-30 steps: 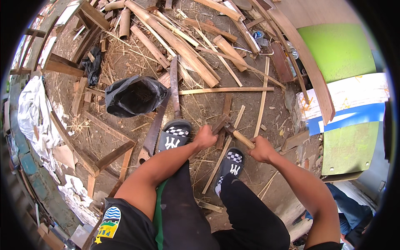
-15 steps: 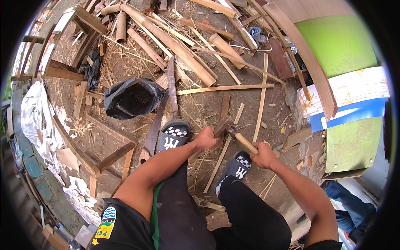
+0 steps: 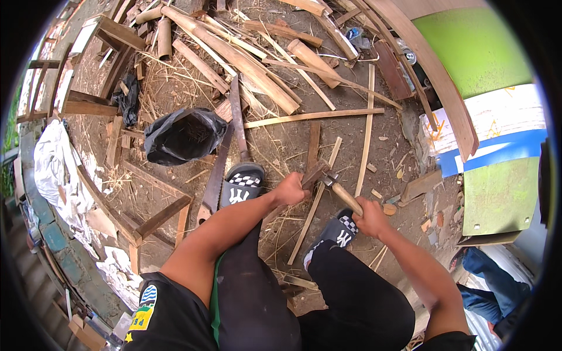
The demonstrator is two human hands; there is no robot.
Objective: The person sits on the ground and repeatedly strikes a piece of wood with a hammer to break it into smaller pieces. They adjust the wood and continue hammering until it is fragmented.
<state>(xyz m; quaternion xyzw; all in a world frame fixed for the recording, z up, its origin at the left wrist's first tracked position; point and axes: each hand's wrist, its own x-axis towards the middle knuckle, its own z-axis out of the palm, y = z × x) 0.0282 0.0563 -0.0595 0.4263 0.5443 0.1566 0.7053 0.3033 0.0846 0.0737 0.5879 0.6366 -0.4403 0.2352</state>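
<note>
1. Far left is just the yard: a black plastic bag point(image 3: 182, 136) on the dirt, and a hand saw point(image 3: 215, 178) lying flat beside the left slipper point(image 3: 241, 182). Neither is in play.

2. Left hand point(image 3: 291, 188): forearm comes up from the lower edge across the knee, grip closed on the near end of a dark wood piece point(image 3: 313, 159), pinning it low to the ground between the two feet. A thin pale strip point(image 3: 315, 207) runs slantwise under it.

3. Hammer point(image 3: 338, 188): the head sits right at that wood piece, just beside the left fingers. I can't tell whether it actually touches, and any nail there is too small to make out.

4. Right hand point(image 3: 370, 216): grip wrapped tight around the wooden handle's end, wrist cocked, forearm coming in from the lower right over the right slipper point(image 3: 339, 231).

5. My read: this is mid-hammering, at the strike end of a swing. The next blow needs a short, controlled lift and a square hit, since those left fingers are really close.
</note>
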